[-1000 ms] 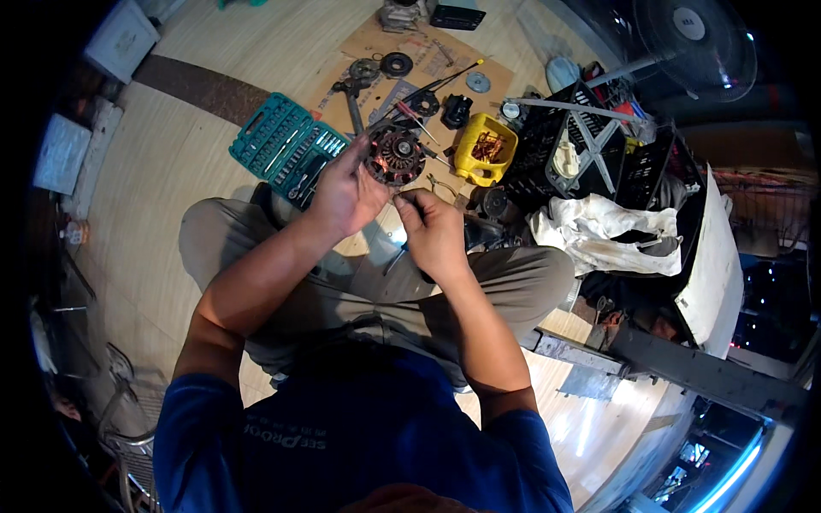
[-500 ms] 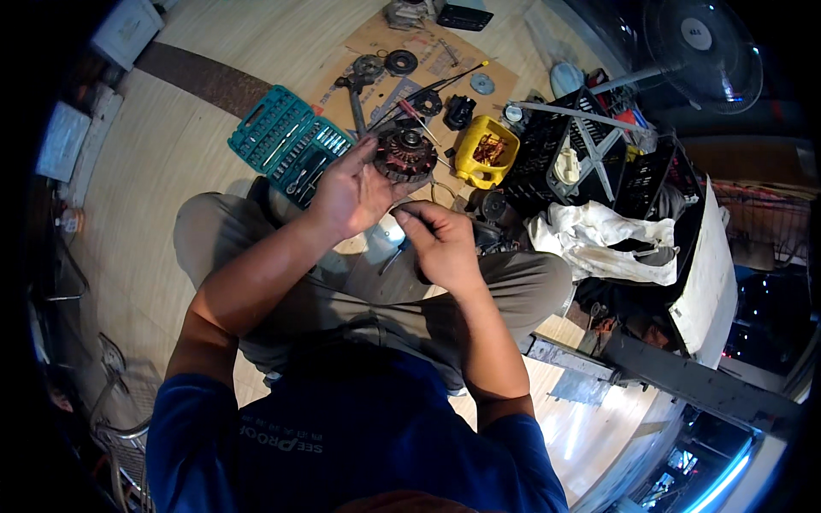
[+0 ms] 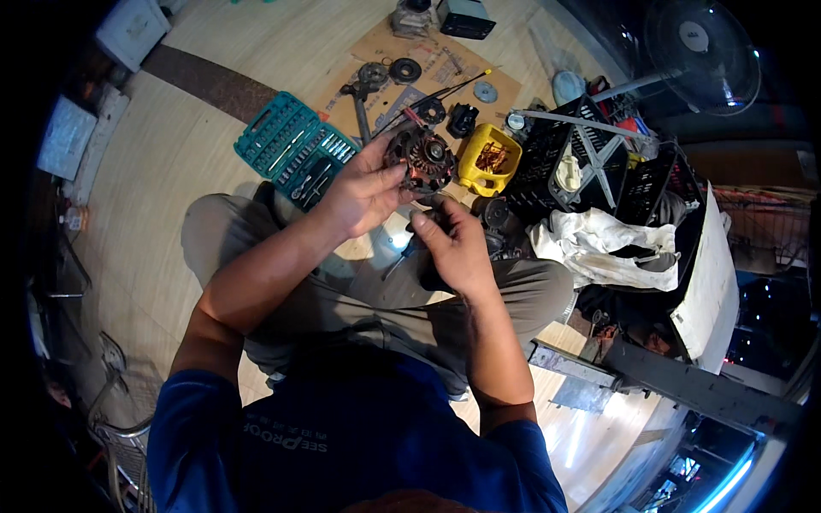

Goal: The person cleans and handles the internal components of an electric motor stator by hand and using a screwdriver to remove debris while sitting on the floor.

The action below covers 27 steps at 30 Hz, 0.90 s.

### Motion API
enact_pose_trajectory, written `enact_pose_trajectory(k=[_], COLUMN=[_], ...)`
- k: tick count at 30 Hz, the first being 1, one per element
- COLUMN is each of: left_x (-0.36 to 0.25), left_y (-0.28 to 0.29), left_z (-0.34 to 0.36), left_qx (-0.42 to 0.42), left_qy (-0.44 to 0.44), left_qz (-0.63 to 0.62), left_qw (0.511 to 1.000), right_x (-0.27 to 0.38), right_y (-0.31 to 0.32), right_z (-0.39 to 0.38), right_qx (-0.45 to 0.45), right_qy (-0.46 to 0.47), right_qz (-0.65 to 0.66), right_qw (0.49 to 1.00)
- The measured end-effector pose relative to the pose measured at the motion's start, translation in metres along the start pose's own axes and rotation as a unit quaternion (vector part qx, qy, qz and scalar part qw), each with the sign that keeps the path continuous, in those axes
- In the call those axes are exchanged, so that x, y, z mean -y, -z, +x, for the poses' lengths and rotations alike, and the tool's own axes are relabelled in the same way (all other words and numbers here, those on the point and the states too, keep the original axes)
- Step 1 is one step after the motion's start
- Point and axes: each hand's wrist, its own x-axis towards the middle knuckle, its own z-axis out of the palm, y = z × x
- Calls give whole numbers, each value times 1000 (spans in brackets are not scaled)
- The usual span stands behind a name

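Head view: our left hand (image 3: 363,192) is bent closed around the left and lower edge of the round part (image 3: 428,161), thumb across its near side. Our right hand (image 3: 457,244) is curled just below it, thumb and forefinger drawn close together; we cannot tell whether they pinch something small or touch the part's edge. We see the part raised above the floor (image 3: 154,154), in front of our crossed legs, its face turned up.

Counting, we have two hands on one part. Around it we find one teal case (image 3: 254,141), one jug (image 3: 473,178), one hammer (image 3: 362,111), one sheet of cardboard (image 3: 436,47), one pale disc (image 3: 485,91), one black part (image 3: 463,120), one cloth (image 3: 603,244) and one fan (image 3: 697,68). Two dark rings (image 3: 404,70) lie near each other on the cardboard, and the copper scraps in the jug are too jumbled for us to count.

The round part is dark metal, ribbed like a wheel about its hub, with coppery patches along its rim. Our jug is smooth yellow plastic, cut open on top; the scraps (image 3: 493,158) glint reddish. Silvery sockets (image 3: 301,154) stand in rows inside the hard case. We see the cloth crumpled and white, the cardboard flat and brown, the floor pale and wood-grained.
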Motion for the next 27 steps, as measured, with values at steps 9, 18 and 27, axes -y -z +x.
enact_pose_trajectory(k=[9,18,27], left_x=[0,3,3], left_y=[-5,5,11], left_z=[-6,-1,1], left_qx=[-1,-3,-42], left_qy=[5,12,0], left_qz=[24,-66,-100], left_qw=[1000,998,994], right_x=[-2,-2,-19], right_y=[1,5,-27], right_z=[6,4,-12], right_qx=[11,-3,-83], right_qy=[-48,-69,62], right_qz=[164,169,-5], right_qw=[985,983,995])
